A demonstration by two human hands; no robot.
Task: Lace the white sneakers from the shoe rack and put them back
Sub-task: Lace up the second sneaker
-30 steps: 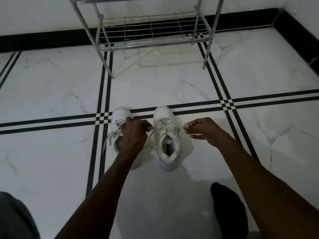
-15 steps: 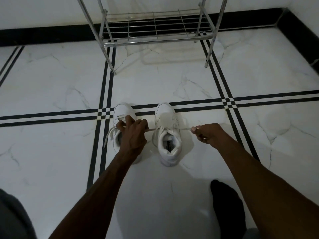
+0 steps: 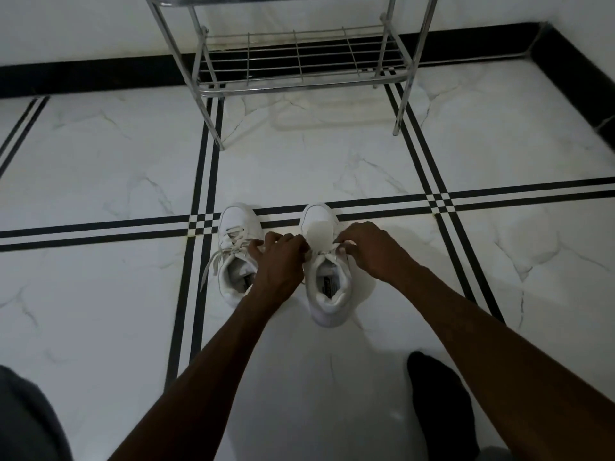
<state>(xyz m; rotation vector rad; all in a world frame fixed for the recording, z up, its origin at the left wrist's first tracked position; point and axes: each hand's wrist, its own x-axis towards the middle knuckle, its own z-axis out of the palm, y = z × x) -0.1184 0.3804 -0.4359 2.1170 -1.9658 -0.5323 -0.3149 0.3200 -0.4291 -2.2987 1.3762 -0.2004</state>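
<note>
Fingers [image 3: 340, 242] of my right hand [image 3: 372, 251] are curled down onto the white flat lace [image 3: 321, 256] of the right-hand white leather sneaker [image 3: 327, 281], pinching it just above the tongue. Fingers [image 3: 266, 239] of my left hand [image 3: 278, 261] are closed on the same lace from the opposite side; the exact pinch point is hidden behind the knuckles. Both hands sit close together over the upper eyelets, touching the shoe.

Step in hand, as I judge it: tightening or tying off the lace on this sneaker. The toe end shows no lace crossings that I can make out, so I cannot tell how complete the lacing is.

The left-hand white leather sneaker [image 3: 238, 257] stands just beside the first, toe pointing away from me, with its lace crossed through the eyelets and one loose end trailing onto the white marble-pattern floor [image 3: 100, 294]. Both shoes stand on the floor, near a pair of black inlay stripes.

Next move calls for keeping tension on both lace ends while forming the knot, then the same on the left-hand shoe.

The chrome wire shoe rack [image 3: 299, 61] stands well apart, against the wall. Its bottom shelf is empty and is the likely return place.
</note>
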